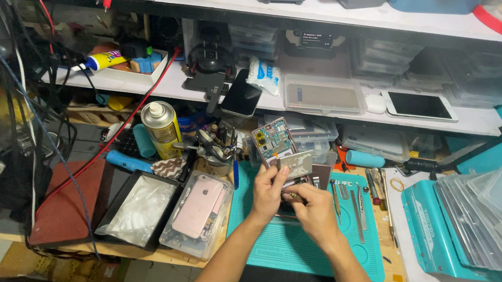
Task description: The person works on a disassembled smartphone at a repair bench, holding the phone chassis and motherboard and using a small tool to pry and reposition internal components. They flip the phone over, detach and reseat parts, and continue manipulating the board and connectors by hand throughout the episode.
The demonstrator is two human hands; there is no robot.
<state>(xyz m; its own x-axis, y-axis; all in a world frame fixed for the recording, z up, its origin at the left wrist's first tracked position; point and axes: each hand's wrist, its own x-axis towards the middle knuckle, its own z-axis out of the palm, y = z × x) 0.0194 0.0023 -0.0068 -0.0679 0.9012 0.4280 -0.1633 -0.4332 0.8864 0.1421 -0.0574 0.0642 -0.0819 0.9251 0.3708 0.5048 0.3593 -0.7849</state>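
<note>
Above a teal mat (290, 245), the left hand (268, 193) grips an opened phone (274, 140) upright, circuit board showing. The right hand (311, 208), fingers curled, pinches its lower edge beside a silver plate (296, 163).

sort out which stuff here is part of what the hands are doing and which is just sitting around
In hand:
- left hand
- right hand
- opened phone
- metal plate
- teal mat

Lying about:
- pink phone in clear box
- spray can
- white phone on shelf
- tweezers
</note>
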